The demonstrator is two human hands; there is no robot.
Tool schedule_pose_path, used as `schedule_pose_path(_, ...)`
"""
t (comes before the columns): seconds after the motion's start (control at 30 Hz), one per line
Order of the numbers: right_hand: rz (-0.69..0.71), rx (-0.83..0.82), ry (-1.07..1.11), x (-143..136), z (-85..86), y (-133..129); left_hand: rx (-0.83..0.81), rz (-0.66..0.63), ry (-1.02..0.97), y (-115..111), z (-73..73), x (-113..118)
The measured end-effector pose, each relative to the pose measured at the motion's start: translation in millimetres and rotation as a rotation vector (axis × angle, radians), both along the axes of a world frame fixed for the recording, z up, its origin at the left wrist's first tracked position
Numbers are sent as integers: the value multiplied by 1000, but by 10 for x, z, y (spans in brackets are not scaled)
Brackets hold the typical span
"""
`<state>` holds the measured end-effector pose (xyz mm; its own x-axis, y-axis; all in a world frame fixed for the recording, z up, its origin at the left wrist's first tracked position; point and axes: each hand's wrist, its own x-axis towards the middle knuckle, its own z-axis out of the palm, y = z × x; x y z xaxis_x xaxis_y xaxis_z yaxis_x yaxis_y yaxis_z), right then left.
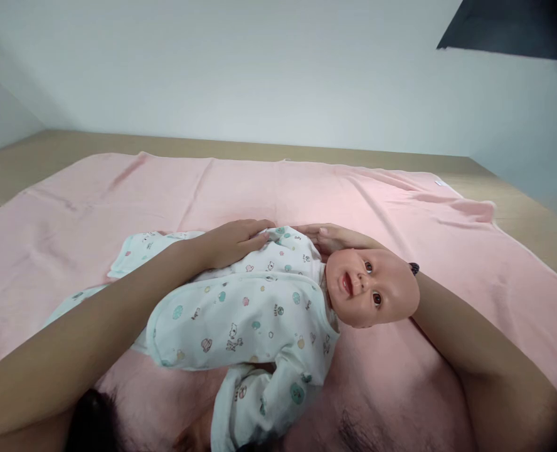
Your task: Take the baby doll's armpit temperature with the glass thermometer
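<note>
A baby doll (372, 290) lies lengthwise before me, its head to the right and its face turned up. It wears white baby clothes (254, 314) printed with small coloured figures and edged in pale green. My left hand (234, 242) rests over the doll's far side, fingers curving onto the cloth near its far arm. From the right, my right forearm passes behind the head, and my right hand (328, 235) holds the far shoulder beside the neck. Part of that hand is hidden by the doll. The near sleeve (264, 395) hangs toward me.
A pink blanket (241, 188), slightly creased, spreads under the doll on a wooden surface (532, 213). Behind it rises a pale wall (259, 75). A dark panel (514, 28) is at the upper right. Dark hair (95, 420) shows at the bottom edge.
</note>
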<state>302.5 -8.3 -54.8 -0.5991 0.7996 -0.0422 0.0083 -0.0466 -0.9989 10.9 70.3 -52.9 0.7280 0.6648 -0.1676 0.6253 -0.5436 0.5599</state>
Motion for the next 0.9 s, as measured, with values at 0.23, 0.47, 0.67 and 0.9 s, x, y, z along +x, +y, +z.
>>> schedule_pose_path(0.23, 37, 24, -17, 46, -63, 72, 18, -5, 6, 10, -15, -5)
schedule_pose_path(0.47, 99, 68, -30, 83, -184, 174, 0, -1, -3, 7, -11, -6)
schedule_pose_path(0.67, 107, 83, -5, 84, -177, 156, -5, 2, 2, 9, -8, -5)
schedule_pose_path(0.9, 91, 63, 14, 55, -106, 131, 5, -3, -6, 16, -17, -3)
